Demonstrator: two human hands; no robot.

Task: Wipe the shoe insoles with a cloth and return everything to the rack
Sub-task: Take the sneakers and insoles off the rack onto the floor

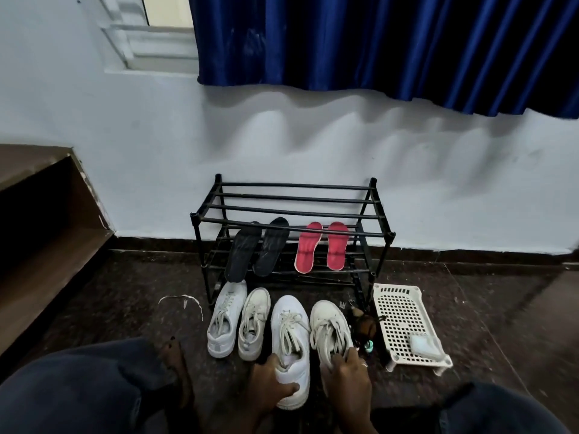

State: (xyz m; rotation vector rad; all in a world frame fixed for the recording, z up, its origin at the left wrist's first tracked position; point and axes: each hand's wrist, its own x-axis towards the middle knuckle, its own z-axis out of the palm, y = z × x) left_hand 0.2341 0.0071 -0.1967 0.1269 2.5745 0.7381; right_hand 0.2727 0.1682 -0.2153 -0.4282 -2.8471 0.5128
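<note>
Left hand (273, 383) curled round the heel of the third white shoe (289, 336) in the row, thumb at the collar and fingers across the back. Right hand (347, 374) gripped the heel of the fourth white shoe (329, 324), fingers over its rim. Both shoes stood on the dark floor (141, 296), with the first white shoe (224, 317) and second white shoe (254, 324) to their left, all toes toward the black rack (291, 211). Against the rack's lower bars leaned the black insoles (272, 245) and, to their right, the red insoles (308, 249). Right of the rack sat a white perforated stand (402, 317) with a pale folded cloth (426, 346) on its near end. A blue curtain (376, 42) hung above
</note>
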